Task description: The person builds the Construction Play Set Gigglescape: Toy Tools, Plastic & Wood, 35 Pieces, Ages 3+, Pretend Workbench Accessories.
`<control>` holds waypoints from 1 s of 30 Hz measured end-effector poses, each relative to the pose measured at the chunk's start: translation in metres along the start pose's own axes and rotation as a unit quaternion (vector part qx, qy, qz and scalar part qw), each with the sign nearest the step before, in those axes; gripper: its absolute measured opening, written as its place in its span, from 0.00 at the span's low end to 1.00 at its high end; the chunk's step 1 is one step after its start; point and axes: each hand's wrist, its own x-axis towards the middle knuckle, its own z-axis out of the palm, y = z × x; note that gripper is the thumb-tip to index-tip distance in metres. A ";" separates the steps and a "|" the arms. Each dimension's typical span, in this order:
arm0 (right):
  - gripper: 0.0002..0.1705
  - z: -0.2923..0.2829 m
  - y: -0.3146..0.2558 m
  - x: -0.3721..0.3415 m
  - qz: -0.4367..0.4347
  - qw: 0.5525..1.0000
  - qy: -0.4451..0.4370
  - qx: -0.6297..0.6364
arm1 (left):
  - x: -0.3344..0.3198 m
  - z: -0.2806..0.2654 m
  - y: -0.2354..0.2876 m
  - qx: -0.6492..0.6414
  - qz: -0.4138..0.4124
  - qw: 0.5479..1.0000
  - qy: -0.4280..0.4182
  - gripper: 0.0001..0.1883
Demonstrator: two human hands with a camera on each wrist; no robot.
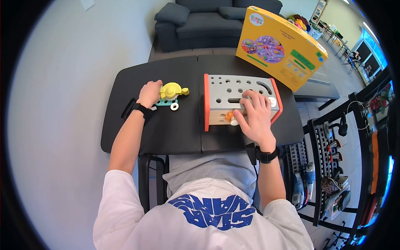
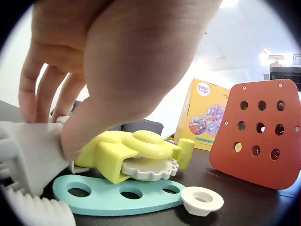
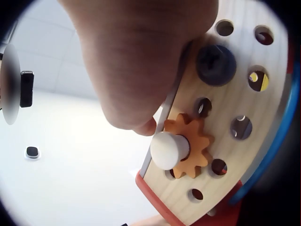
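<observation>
Gear [image 3: 201,155], one, orange; right hand [image 1: 257,116] atop one workbench [image 1: 216,91].

The left forearm [image 1: 127,141] is stretching forward to the left of the toy workbench [image 1: 233,86], and the left hand [image 1: 149,95] is bending down, well apart from it. The left thumb [image 2: 77,134] is pointing downward and the left fingers [image 2: 29,92] are hanging opposite; whether they are pinching is hard to tell. The right forearm [image 1: 271,183] is reaching forward from the workbench's near side. The right hand [image 1: 257,114] is draping over its front top edge, the right fingers [image 1: 250,100] spreading across the top, the right thumb [image 1: 241,119] angling away from them at the front.
</observation>
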 end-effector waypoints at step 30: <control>0.18 -0.004 0.001 -0.008 -0.004 1.000 0.006 0.017 | -0.021 -0.079 0.164 -0.538 0.238 0.777 0.226 0.23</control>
